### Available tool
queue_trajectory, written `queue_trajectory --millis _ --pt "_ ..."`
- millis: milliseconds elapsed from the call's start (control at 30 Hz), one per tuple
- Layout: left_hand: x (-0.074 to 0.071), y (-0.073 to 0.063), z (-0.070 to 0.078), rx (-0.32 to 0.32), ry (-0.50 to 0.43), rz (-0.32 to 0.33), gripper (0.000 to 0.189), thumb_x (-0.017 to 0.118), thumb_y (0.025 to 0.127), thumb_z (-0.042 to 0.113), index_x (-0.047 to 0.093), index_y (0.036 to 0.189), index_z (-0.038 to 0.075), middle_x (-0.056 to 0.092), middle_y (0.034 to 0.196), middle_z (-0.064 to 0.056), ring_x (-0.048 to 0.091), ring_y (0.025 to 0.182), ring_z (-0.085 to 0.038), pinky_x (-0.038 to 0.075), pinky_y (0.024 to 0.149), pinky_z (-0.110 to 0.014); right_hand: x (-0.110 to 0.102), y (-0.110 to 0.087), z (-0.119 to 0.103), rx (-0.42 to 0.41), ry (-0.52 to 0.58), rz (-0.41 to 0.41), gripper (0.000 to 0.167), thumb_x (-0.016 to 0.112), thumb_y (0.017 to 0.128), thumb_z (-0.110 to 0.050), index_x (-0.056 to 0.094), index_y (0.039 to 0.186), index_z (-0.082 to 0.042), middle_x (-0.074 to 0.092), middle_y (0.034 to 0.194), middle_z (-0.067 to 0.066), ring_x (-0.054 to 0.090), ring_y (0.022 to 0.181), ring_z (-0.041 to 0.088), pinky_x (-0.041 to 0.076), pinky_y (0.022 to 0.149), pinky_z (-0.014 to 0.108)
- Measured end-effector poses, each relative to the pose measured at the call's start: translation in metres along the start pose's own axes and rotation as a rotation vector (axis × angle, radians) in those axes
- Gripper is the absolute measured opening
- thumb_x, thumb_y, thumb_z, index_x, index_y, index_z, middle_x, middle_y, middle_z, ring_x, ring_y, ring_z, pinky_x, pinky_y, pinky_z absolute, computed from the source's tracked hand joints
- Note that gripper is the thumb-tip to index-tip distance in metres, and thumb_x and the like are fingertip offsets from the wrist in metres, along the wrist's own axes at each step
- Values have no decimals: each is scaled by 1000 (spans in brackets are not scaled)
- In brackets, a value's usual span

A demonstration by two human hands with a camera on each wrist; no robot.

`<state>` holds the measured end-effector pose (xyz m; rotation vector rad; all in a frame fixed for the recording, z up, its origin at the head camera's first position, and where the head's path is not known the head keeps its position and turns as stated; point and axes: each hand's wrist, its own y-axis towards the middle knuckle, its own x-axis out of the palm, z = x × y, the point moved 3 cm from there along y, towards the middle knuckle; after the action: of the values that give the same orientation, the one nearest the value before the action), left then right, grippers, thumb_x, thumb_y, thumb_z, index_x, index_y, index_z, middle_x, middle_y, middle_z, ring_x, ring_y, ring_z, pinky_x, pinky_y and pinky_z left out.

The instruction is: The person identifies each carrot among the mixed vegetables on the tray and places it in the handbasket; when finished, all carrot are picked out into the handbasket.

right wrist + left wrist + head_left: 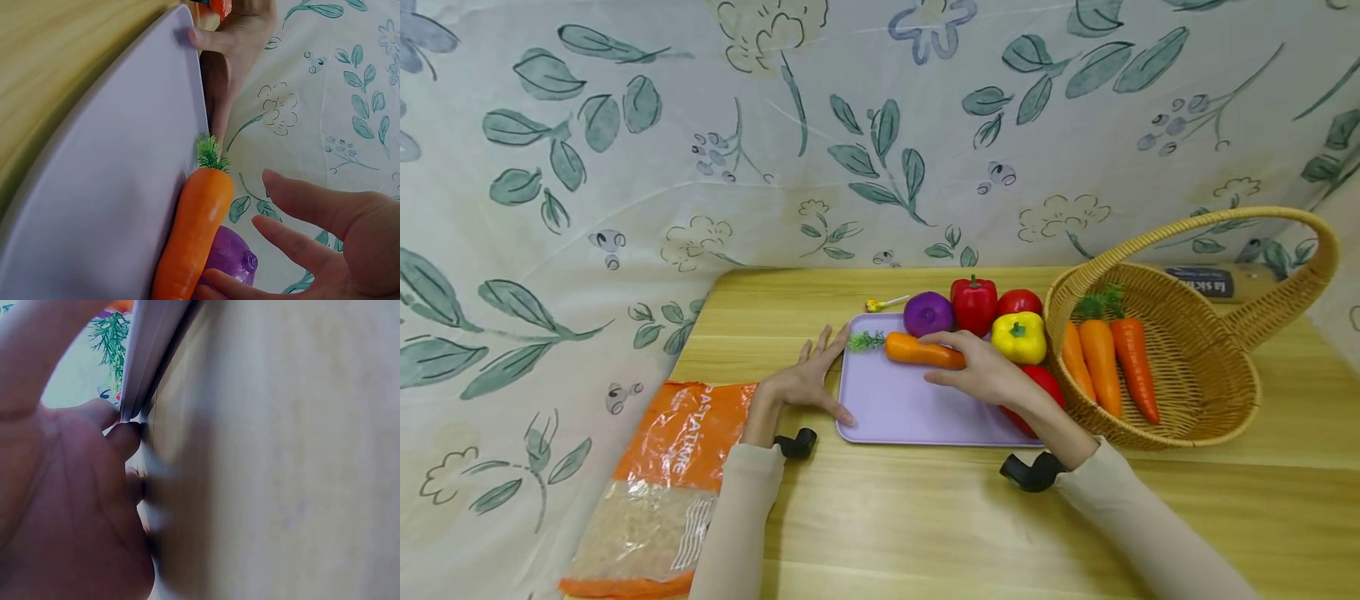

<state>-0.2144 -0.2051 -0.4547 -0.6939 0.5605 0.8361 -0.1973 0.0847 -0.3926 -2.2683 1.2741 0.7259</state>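
An orange toy carrot (912,349) with a green leafy top (867,341) lies across the lilac tray (895,412), its top toward the left edge. My right hand (981,364) is over the carrot's right end, fingers extended; in the right wrist view some fingertips overlap its side, thumb and index finger standing apart from it. At the tray's left edge my left hand (805,381) is spread, with the thumb at the near corner. A purple onion (928,314), red bell pepper (973,305) and yellow bell pepper (1019,337) sit along the tray's far right part.
Right of the tray stands a wicker basket (1243,392) with a tall handle, holding orange carrots (1101,367). Another red item (1037,385) is partly hidden under my right forearm. A lollipop (883,303) lies behind the tray. An orange plastic bag (673,442) lies at left.
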Motion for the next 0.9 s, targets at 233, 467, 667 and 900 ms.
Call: queue_trajectory --millis 233,467,667,900 --pt "1 -2 1 2 -13 2 150 98 66 43 -12 167 23 -23 172 -16 -27 159 -32 -19 128 -59 4 6 5 3 10 -4 54 76 95 -20 60 145 -12 59 147 15 50 138 38 37 121 63" --pt "1 -2 1 2 -18 5 151 98 66 43 -12 167 24 -23 172 -16 -26 159 -32 -18 128 -60 6 10 8 -5 5 2 50 75 95 -18 62 143 -12 62 145 15 53 135 38 41 118 62" --pt "1 -1 1 6 -15 9 151 98 65 43 -11 167 23 -23 172 -16 -26 159 -32 -18 128 -59 11 13 11 4 -11 4 50 76 94 -17 63 143 -14 61 144 16 54 126 35 46 113 58" --pt "1 -1 0 -1 -22 8 151 99 65 43 -11 167 25 -25 171 -15 -27 159 -32 -18 128 -60 17 21 10 -65 -13 25 59 77 92 -9 58 148 -14 59 150 16 56 128 35 47 113 56"
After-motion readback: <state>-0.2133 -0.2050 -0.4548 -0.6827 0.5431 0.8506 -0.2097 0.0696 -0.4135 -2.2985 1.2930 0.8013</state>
